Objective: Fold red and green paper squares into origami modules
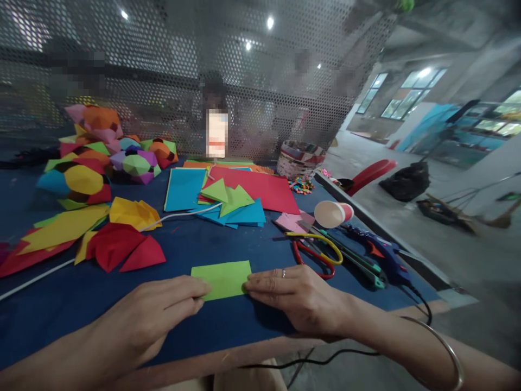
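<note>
A folded light-green sheet of paper (223,277) rests on the dark blue tabletop in front of me. Its left end is between the fingertips of my left hand (152,307), which are drawn together. My right hand (299,293), wearing a ring, has its fingers together at the paper's right end. Just beyond the right hand are red-and-yellow-handled scissors (321,252) and a green cutter-like tool (352,258). The undersides of both hands are hidden.
Stacked coloured paper (260,190) lies ahead, with red folded pieces (122,247) at left. Multicoloured paper balls (83,179) are piled behind those. At right are a blue glue gun (382,252), a tipped paper cup (329,213) and a woven basket (301,158). A white cord (181,213) crosses the table.
</note>
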The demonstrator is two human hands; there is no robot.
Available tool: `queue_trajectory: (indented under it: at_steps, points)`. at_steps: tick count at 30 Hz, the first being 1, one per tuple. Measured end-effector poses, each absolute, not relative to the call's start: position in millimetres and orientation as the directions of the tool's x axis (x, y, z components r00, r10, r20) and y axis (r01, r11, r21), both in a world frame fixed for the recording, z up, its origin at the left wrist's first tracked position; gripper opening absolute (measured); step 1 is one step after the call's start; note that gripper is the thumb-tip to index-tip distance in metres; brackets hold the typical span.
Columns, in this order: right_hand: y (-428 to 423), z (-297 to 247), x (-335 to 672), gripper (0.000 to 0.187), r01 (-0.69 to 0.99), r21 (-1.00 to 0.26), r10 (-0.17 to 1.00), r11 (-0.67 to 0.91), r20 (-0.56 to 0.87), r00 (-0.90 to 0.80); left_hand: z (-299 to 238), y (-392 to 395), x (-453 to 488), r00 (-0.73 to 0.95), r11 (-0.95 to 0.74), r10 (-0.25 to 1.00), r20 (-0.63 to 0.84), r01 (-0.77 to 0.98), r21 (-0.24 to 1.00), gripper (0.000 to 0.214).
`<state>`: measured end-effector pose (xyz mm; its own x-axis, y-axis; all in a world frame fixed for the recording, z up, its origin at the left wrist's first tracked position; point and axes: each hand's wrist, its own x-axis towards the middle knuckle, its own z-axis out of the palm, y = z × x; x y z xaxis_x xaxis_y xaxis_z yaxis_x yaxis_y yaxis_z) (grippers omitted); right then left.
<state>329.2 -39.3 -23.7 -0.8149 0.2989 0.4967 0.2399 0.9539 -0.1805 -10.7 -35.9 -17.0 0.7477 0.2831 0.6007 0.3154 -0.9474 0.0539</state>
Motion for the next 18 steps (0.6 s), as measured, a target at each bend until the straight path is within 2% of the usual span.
queue_trajectory:
  at_steps: [4, 10, 18]
  points:
    - [-41, -24, 335, 0.036, 0.249, -0.175, 0.303, 0.953, 0.479, -0.824, -16, -37, -23, 0.777, -0.944, 0.305, 0.550, 0.324, 0.066, 0.049]
    - [-43, -27, 336, 0.041, 0.263, -0.208, 0.332, 0.942, 0.467, -0.820, -18, -46, -41, 0.793, -0.921, 0.369, 0.485, 0.381, 0.079, 0.053]
    - [-45, -24, 333, 0.047, 0.280, -0.198, 0.342, 0.939, 0.490, -0.801, -18, -42, -35, 0.815, -0.924, 0.351, 0.460, 0.381, 0.028, 0.055]
